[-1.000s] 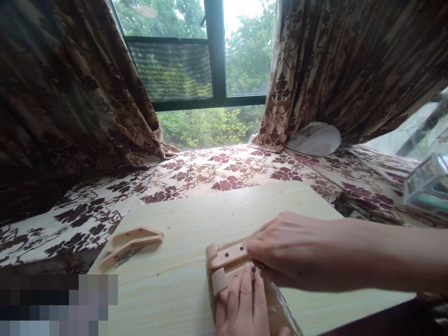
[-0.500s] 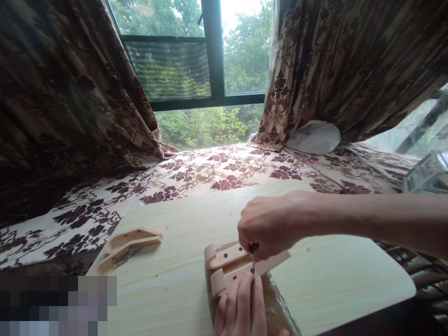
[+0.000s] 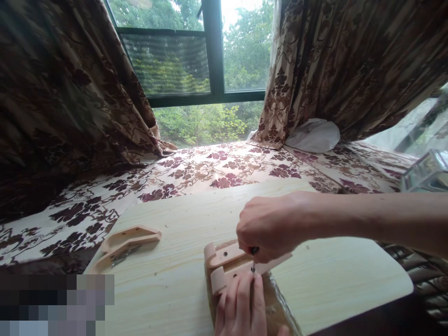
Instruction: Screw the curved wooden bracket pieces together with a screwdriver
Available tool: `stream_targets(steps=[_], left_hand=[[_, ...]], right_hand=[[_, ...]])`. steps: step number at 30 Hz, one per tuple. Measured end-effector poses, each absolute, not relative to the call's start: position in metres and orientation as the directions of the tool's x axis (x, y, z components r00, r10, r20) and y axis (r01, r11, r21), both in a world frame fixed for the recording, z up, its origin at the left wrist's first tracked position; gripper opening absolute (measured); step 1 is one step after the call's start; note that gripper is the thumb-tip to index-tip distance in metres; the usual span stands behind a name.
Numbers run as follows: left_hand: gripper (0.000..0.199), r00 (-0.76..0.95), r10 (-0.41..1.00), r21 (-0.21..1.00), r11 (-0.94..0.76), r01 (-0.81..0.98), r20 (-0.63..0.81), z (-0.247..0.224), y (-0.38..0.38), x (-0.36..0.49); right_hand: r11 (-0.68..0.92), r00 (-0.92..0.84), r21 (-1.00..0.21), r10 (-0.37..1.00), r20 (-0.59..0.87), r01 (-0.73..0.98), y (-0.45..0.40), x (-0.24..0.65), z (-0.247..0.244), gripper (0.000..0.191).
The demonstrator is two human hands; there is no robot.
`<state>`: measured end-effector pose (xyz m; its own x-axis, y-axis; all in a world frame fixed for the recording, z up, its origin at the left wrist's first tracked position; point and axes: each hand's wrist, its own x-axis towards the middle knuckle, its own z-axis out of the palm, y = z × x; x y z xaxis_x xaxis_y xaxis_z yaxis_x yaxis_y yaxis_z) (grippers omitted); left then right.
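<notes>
My right hand [image 3: 268, 228] is closed in a fist around the dark handle of a small screwdriver [image 3: 254, 262], most of it hidden in the palm. Its metal shaft points straight down at the nearer of two pale wooden pieces with rounded ends. My left hand [image 3: 241, 305] reaches in from below and holds that nearer wooden piece [image 3: 219, 280] down, fingertips beside the shaft. The farther wooden piece [image 3: 217, 257] lies alongside and shows a dark hole. Both rest on a brown, tape-wrapped package [image 3: 280, 310]. Whatever the tip meets is covered by my fingers.
On the left of the pale wooden board [image 3: 168, 280] lie two more angled wooden pieces [image 3: 131, 238] with thin metal parts [image 3: 124, 255] beside them. Flowered cloth [image 3: 196, 170] spreads behind, with a white plastic bag [image 3: 315, 135]. A clear plastic box [image 3: 425, 172] stands at right.
My right fist has turned slightly with the screwdriver, which stays over the same spot. My left hand keeps its place on the wood. The view has shifted a little.
</notes>
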<state>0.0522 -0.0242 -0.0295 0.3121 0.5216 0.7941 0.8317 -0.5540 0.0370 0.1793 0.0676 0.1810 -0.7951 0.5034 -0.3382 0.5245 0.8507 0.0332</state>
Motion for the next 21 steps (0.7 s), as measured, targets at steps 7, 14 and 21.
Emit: stream_targets(steps=[7,14,21], left_hand=[[0.048,0.176,0.515,0.144,-0.521,0.841,0.839,-0.033,-0.023,0.065],[0.051,0.102,0.558,0.257,-0.527,0.810,0.823,-0.029,-0.025,0.068],[0.048,0.251,0.573,0.123,-0.534,0.837,0.780,-0.029,-0.027,0.055]], right_hand=[[0.859,-0.776,0.048,0.483,-0.406,0.509,0.065,0.178,0.184,0.012],[0.865,-0.765,0.088,0.481,-0.429,0.494,0.056,0.173,0.186,0.011],[0.863,-0.801,0.150,0.504,-0.325,0.482,0.041,0.177,0.190,0.011]])
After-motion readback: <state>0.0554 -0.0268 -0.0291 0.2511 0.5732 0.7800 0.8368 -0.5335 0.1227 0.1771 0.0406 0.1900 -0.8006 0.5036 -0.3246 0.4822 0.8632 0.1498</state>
